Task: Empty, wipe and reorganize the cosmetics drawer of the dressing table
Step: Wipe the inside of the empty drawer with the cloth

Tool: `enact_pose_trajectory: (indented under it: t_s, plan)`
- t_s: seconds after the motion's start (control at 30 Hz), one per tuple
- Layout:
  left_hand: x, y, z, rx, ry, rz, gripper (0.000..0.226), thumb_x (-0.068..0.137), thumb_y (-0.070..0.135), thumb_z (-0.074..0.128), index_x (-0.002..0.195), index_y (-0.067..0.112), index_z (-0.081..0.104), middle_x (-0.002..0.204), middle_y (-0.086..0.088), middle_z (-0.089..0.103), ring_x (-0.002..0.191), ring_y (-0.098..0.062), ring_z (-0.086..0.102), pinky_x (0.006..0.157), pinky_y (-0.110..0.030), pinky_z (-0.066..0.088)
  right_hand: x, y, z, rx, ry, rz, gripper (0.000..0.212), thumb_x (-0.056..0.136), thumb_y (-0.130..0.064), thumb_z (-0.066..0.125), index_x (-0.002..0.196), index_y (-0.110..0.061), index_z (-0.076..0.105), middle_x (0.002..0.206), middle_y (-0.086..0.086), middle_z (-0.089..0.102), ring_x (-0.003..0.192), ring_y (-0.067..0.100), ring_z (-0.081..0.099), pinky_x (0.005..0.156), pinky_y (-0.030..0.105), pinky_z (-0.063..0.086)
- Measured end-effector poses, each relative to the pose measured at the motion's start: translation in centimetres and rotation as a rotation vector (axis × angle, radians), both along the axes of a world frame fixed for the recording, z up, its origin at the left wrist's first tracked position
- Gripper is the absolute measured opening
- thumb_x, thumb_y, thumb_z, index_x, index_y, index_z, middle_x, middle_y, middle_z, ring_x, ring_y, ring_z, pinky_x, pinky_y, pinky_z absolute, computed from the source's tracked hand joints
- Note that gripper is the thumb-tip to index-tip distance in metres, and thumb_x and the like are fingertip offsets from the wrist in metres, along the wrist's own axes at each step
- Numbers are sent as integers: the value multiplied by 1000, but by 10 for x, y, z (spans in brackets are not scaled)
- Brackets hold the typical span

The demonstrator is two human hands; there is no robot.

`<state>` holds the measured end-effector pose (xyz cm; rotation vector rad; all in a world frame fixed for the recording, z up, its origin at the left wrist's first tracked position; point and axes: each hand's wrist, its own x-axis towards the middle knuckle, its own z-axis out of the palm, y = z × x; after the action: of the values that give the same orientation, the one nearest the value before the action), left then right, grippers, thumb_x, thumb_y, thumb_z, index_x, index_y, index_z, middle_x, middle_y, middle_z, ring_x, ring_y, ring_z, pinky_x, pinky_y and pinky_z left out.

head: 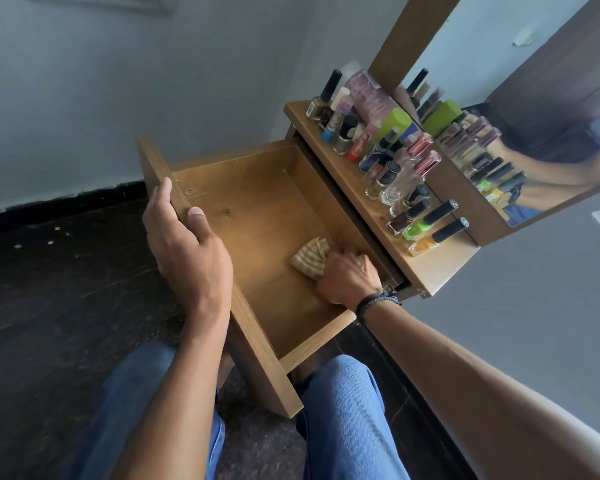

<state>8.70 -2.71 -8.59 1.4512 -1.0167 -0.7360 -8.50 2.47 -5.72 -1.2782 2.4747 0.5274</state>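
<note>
Blue-jeaned knees (343, 410) fill six o'clock of the view, and both bare forearms reach up from there. Above them the cosmetics drawer (257, 209) stands pulled well out from the dressing table, at the centre of the view, running from ten o'clock to five.

It is a shallow box of warm wood-grain board with square corners and a darker front panel (257, 341). The left hand (184, 244) grips that panel's top edge at nine o'clock, fingers curled over the outer face and thumb hooked on the inner side.

The right hand (347, 277), with a dark wristband (374, 301), is closed round a bunched, striped beige cloth (307, 259). It presses the cloth on the drawer floor near the wall beneath the tabletop, at four o'clock in the drawer. Open board stretches from the cloth toward eleven o'clock, with a screw head showing near the front panel.

The tabletop (440, 268) overhangs the drawer's inner end at two o'clock. It carries a crowded row of small glass bottles (378, 157) with black, pink and green caps, close to its edge. A mirror (534, 116) leans behind them. Dark speckled floor (49, 289) lies at eight o'clock.
</note>
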Motion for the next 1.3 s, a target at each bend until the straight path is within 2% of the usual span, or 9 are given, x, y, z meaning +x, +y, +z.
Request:
enact_pose_trajectory:
  t_s: [0.1,0.2,0.3,0.4,0.6,0.8,0.93,1.1,1.3]
  plan:
    - [-1,-1,-1,-4,-2,0,46,101,14,47,147,16,46,149,-1,47,140,-15,42,113,-23,35,16,6,-1,-35,-38,2,32,92,-20,61,123,-13,61,123,8,60,110,24,63,80,30,51]
    - [0,-1,-2,-1,4,0,46,101,15,47,147,16,46,149,0,47,139,-14,43,110,-16,32,40,17,0,-68,-74,57,39,95,-20,55,132,-11,52,128,12,50,112,30,60,83,36,51]
    - [0,-1,-3,-4,12,-5,46,101,17,47,147,17,45,149,1,47,139,-14,43,112,-22,35,60,29,1,-101,-53,182,38,99,-20,48,134,-7,46,124,15,48,95,29,61,77,39,49]
    - [1,-1,-3,-7,19,-8,47,100,18,46,147,17,45,148,2,47,138,-13,43,111,-22,35,70,33,0,-116,13,246,35,102,-23,45,132,-7,47,120,14,52,78,23,47,74,37,41]
    - [0,-1,-2,-6,29,-2,47,100,16,46,147,15,46,148,1,47,138,-12,43,111,-16,33,30,27,7,-75,172,215,28,98,-13,47,123,-10,59,116,10,64,101,28,66,76,36,43]
    - [-1,0,-1,-9,28,-8,47,100,14,47,147,15,46,148,0,47,138,-13,43,107,-10,32,-5,13,7,2,143,149,18,98,-10,52,111,-10,64,105,8,66,91,26,65,70,34,56]
    - [-1,2,1,-16,-2,-16,47,100,14,46,147,15,46,148,-2,47,138,-14,43,107,-11,33,-9,6,-1,91,129,88,23,98,-12,53,120,-9,61,103,9,62,87,24,62,66,32,50]
    - [-9,9,9,-31,-106,-33,46,99,6,47,144,14,48,148,-8,48,135,-20,46,94,5,24,-14,2,-7,123,139,49,55,98,-16,56,149,-8,38,135,16,54,117,31,61,79,37,53]
    - [-8,11,13,-27,-147,-22,46,98,4,47,142,17,49,146,-6,50,130,-17,50,87,6,27,-17,-3,-6,92,138,67,34,95,-19,59,128,-9,60,119,11,63,106,28,65,68,35,49]
